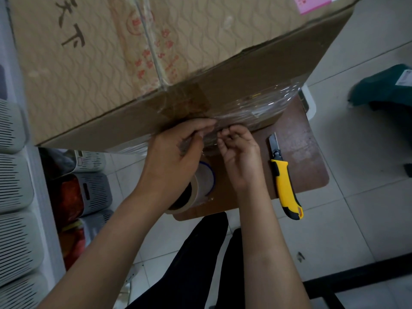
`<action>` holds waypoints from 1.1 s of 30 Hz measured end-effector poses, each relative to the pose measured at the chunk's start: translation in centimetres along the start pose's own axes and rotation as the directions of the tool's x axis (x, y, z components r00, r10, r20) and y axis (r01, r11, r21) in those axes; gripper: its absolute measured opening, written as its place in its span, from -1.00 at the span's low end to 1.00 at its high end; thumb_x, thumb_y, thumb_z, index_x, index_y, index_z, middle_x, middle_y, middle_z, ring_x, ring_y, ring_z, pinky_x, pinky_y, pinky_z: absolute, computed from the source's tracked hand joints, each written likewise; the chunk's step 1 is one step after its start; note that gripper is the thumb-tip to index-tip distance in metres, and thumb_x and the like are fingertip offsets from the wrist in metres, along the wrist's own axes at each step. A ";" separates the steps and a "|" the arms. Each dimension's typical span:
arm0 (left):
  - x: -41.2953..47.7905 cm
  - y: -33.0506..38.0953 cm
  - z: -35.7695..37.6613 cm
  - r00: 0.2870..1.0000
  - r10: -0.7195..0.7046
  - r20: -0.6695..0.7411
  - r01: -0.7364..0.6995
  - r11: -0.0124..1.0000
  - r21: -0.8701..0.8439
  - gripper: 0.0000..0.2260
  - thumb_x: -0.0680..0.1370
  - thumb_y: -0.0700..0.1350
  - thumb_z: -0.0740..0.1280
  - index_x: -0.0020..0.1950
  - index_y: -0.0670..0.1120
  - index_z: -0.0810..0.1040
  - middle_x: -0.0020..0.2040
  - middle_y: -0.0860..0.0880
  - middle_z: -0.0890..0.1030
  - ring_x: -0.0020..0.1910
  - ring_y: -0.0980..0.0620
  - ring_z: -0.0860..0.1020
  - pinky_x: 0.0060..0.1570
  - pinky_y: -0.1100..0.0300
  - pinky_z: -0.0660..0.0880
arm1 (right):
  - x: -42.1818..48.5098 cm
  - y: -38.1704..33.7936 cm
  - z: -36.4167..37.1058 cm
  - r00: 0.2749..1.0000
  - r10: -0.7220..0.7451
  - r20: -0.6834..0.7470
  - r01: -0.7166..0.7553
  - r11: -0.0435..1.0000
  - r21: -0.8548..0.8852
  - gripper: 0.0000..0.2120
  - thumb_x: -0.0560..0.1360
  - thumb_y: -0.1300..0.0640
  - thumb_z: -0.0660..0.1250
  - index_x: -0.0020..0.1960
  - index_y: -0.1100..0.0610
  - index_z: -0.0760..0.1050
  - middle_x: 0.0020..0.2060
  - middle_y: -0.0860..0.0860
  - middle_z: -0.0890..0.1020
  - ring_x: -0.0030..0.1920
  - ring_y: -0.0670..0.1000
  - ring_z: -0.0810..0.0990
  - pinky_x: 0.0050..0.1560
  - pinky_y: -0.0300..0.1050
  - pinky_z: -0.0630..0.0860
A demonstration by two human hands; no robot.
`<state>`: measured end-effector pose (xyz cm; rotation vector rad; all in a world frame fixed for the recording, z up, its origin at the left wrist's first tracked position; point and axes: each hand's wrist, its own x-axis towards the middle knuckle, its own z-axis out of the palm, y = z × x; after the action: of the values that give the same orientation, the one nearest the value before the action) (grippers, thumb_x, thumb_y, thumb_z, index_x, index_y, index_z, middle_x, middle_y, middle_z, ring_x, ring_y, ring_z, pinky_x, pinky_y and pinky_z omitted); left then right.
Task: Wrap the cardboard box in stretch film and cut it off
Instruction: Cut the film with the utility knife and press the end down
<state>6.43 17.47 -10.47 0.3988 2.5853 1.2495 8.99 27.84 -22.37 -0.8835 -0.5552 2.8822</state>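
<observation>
The large brown cardboard box [156, 52], printed with a wavy pattern, black characters and red stamps, rests on a small dark brown wooden desk [301, 152] and overhangs it to the left. Clear tape runs along its top seam and down the near side. Transparent stretch film [256, 105] lies wrinkled across the lower part of the near face, toward the box's right corner.

The left hand [174, 152] is at the near face, its grip closed, thumb and fingers pinching a gathered strand of the film against the cardboard. The right hand [240, 150] is just beside it, fingers curled, fingertips nipping the same strand; the two grips almost touch.

Below the left wrist, a roll of film on a beige cardboard core with a blue rim [200, 184] lies on the desk. To the right of the right hand, a yellow-and-black utility knife [284, 184] lies on the desk, blade extended toward the box, untouched.

Grey slotted plastic baskets [13, 181] stand at the left. The floor is pale tile [367, 219]. A dark green object [383, 88] lies at the far right.
</observation>
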 end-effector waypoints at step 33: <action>-9.5 -7.4 -3.5 0.882 -0.036 0.470 -0.299 0.727 0.618 -0.58 0.56 0.05 0.08 0.35 -0.05 0.45 0.42 -0.13 0.39 0.43 -0.13 0.26 0.35 -0.19 0.19 | -15.8 8.8 -8.5 0.779 -0.077 -0.622 -0.376 0.737 -0.561 -0.67 0.42 0.53 0.04 -0.42 0.24 0.35 -0.57 0.02 0.36 -0.56 -0.08 0.28 -0.46 -0.21 0.24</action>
<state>13.08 7.23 -13.32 0.9079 2.5088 0.1148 27.08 19.52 -23.76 -1.9439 -1.5089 2.2317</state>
